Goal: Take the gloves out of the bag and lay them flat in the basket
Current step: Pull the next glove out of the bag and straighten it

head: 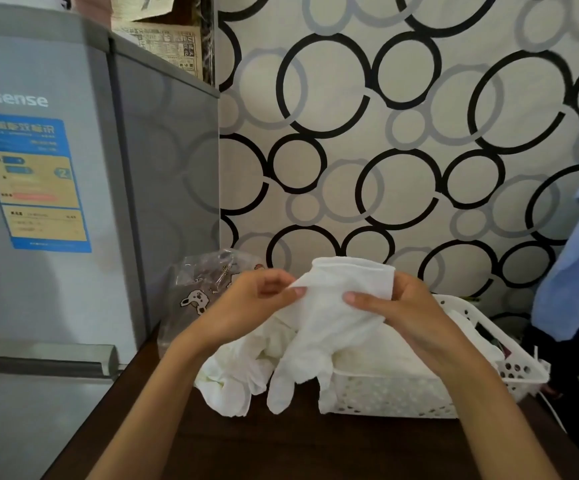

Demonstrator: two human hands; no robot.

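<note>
I hold one white glove up above the table, cuff at the top, fingers hanging down. My left hand pinches its left cuff edge and my right hand pinches the right edge. More white gloves lie heaped under it, partly over the left rim of the white perforated basket. The clear plastic bag with cartoon prints stands behind my left hand.
A dark wooden table carries everything. A grey fridge stands close on the left. The wall with black and grey circles rises right behind. Blue cloth hangs at the right edge.
</note>
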